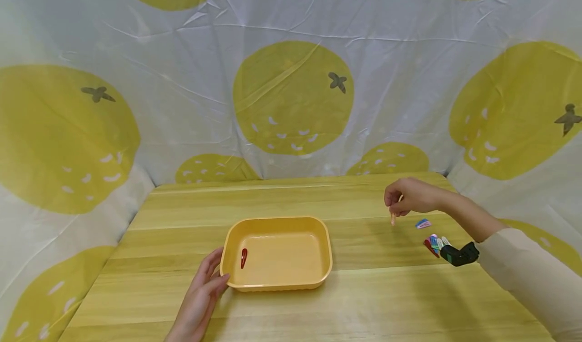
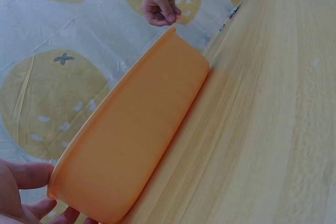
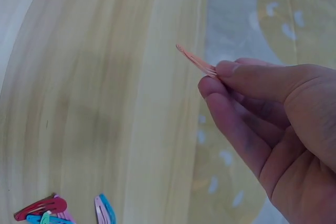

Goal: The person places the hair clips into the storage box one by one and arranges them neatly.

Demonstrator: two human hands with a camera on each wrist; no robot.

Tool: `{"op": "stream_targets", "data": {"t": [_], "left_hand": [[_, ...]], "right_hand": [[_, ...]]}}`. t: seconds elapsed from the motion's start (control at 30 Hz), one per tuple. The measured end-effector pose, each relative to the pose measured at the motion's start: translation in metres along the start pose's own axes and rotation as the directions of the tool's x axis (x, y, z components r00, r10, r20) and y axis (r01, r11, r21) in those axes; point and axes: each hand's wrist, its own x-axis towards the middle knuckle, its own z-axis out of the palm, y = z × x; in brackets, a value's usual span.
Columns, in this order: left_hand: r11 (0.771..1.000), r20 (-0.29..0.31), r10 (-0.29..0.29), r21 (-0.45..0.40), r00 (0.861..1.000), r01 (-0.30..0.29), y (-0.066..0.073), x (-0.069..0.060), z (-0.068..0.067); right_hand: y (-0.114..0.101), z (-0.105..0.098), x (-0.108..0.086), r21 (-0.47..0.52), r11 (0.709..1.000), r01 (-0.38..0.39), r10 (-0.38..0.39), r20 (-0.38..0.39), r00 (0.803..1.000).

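While the left hand [image 1: 204,285] grips a round-cornered tray [image 1: 286,262] (smooth, yellow), the right hand [image 1: 411,195] pinches a slender clip [image 3: 197,62].

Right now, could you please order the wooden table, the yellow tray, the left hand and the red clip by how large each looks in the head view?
1. Wooden table
2. Yellow tray
3. Left hand
4. Red clip, inside the tray
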Motion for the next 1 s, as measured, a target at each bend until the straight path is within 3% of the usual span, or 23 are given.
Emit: {"op": "stream_targets", "data": {"t": [0.67, 1.0], "left_hand": [[1.000, 0.008, -0.004, 0.004, 1.000, 0.004, 0.000, 0.001, 0.000], [1.000, -0.001, -0.008, 0.010, 1.000, 0.008, 0.001, 0.000, 0.000]], "right_hand": [[-0.020, 0.004, 0.023, -0.015, 0.999, 0.031, -0.031, 0.003, 1.000], [-0.028, 0.013, 0.043, -0.025, 0.994, 0.106, -0.105, 0.031, 0.994]]}}
